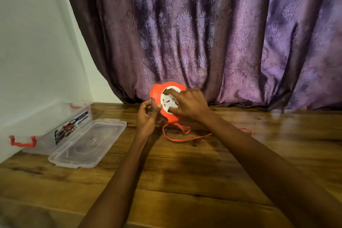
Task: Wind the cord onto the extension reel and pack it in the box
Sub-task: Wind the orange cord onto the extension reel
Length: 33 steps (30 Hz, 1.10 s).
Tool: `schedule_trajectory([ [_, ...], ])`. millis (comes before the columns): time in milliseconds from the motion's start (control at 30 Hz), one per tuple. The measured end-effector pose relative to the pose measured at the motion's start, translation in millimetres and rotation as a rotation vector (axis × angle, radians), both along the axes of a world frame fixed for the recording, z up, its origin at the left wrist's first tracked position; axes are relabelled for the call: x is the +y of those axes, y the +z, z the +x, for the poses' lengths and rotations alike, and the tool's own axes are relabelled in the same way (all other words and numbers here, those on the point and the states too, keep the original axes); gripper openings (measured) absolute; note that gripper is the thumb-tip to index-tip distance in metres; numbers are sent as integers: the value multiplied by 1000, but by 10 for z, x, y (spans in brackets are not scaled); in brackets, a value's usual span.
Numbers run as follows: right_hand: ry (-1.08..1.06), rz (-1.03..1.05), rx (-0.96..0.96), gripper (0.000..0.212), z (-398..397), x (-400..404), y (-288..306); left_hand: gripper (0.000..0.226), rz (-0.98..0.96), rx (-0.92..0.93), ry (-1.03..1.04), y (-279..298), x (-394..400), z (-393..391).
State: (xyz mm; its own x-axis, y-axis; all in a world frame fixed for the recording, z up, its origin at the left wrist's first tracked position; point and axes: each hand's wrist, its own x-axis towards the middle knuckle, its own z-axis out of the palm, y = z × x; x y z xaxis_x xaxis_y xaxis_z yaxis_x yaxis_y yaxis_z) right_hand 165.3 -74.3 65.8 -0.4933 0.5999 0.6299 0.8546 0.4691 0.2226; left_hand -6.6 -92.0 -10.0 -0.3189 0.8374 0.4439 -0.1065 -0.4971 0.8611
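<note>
Head view: both arms stretched forward, right hand [188, 104] spread over the white socket face of the orange reel [166, 98], fingers gripping it; left hand [148, 116] pinches its edge. One orange cord [185, 138] loops on the wooden desk [185, 172] near the far edge, by a purple curtain [203, 33]. One clear box [61, 127], one lid [87, 142], left edge.

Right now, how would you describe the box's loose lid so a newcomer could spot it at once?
Start at the white wall on the left of the wooden table. The clear storage box with red latches stands against it. The lid lies flat beside it, toward the hands: a shallow, clear tray with no label or red parts.
</note>
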Motion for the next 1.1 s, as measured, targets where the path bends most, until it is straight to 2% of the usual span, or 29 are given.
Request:
schedule_trajectory([
  [100,-112,-217,394,65,-156,-51,-81,22,16,19,34,-6,0,22],
  [167,-151,-400,581,73,-201,-31,-94,25,24,40,47,-35,11,32],
  [233,-94,-565,672,76,-200,3,-89,30,13,55,79,-41,15,38],
  [333,108,-723,764,59,-176,66,-100,32,-30,-48,67,-37,1,31],
  [400,108,-594,652,52,-142,42,-164,32,-46,-168,15,-15,-30,10],
  [467,107,-266,376,45,-87,3,-223,26,-58,-233,-31,5,-35,-37],
  [533,232,-61,138,38,-22,-10,-217,21,-64,-231,-48,6,-39,-99],
  [600,291,-25,-74,38,24,-7,-121,14,-75,-172,-45,8,-32,-168],
  [667,261,-16,-285,37,54,16,-21,12,-104,-129,-39,6,-20,-226],
  [733,248,33,-427,37,62,13,34,27,-115,-124,-41,5,-7,-267],
  [833,236,59,-509,39,52,-19,96,44,-138,-128,-43,15,19,-274],
  [967,151,53,-461,52,79,-6,146,43,-135,-153,-59,41,-30,-196],
  [1100,151,43,-462,55,71,23,52,39,-106,-68,-22,37,-69,-108],
])
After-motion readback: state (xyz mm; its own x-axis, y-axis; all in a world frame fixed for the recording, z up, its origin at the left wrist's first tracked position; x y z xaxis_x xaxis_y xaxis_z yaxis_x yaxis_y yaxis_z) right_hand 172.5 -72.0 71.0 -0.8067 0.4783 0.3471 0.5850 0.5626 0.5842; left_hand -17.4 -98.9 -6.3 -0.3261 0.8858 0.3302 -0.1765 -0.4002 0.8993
